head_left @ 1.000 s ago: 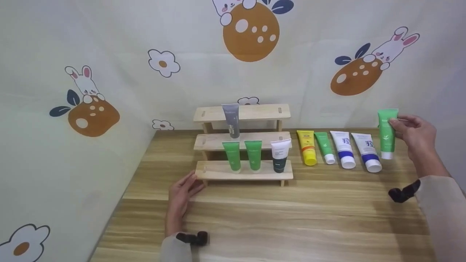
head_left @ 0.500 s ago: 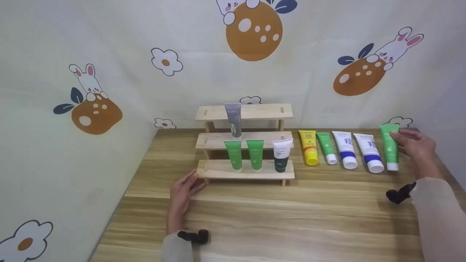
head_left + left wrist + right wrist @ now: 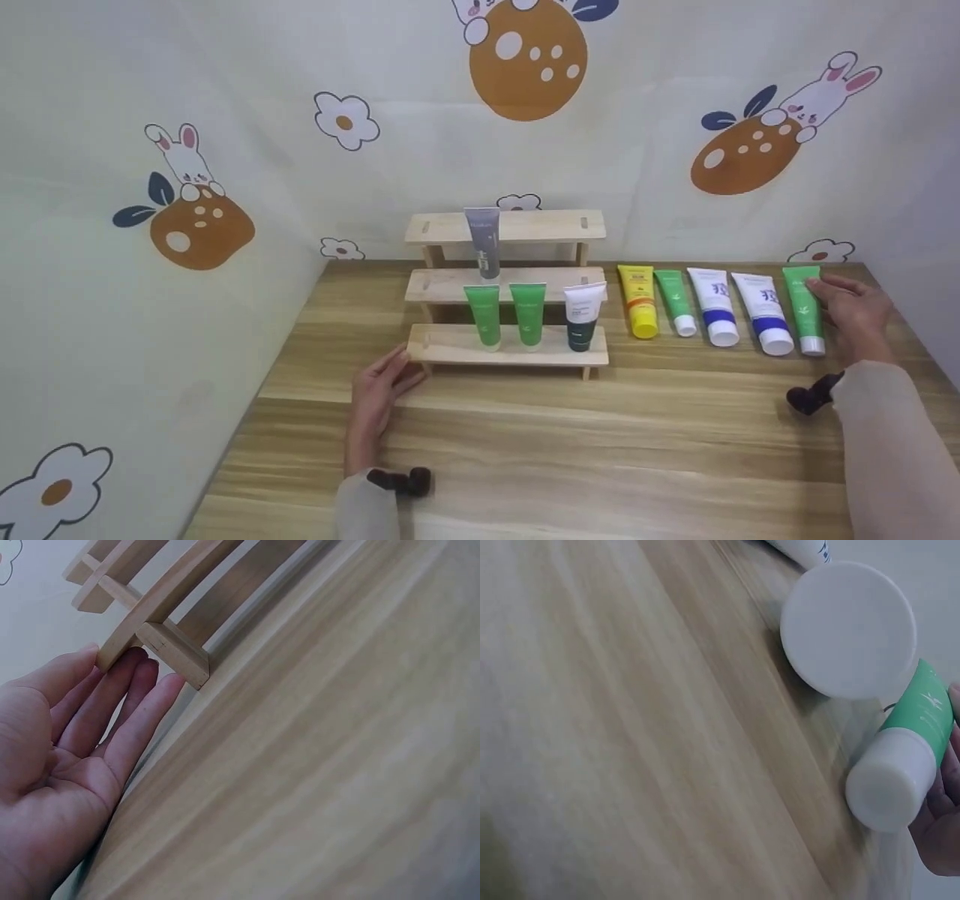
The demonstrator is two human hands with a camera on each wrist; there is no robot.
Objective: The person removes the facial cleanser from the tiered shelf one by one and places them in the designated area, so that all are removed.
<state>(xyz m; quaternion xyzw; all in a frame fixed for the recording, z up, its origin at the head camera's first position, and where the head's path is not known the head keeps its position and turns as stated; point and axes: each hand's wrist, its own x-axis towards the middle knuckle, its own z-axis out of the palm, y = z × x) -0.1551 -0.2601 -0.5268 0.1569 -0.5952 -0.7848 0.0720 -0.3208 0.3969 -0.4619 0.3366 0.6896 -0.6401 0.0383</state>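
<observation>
My left hand (image 3: 373,390) pinches the left end of the bottom step of a three-tier wooden display stand (image 3: 450,357), thumb on the edge and fingers beneath, as the left wrist view shows. At the far right, my right hand (image 3: 855,309) holds a green squeeze tube (image 3: 807,307) by its upper part, thumb on the front, white cap (image 3: 889,784) toward me. The tube lines up at the end of a row with a blue-and-white tube (image 3: 763,309), another such tube (image 3: 714,304), a smaller green tube (image 3: 676,300) and a yellow tube (image 3: 637,300).
On the bottom step stand two green tubes (image 3: 484,315) and a white-and-dark-green tube (image 3: 582,315). A grey tube (image 3: 484,240) stands on the middle step. A patterned cloth backdrop (image 3: 600,172) rises behind the wooden table (image 3: 570,450).
My right hand has lowered the green tube from above the table to the right end of the row. My left hand stays at the stand; the whole view has shifted slightly.
</observation>
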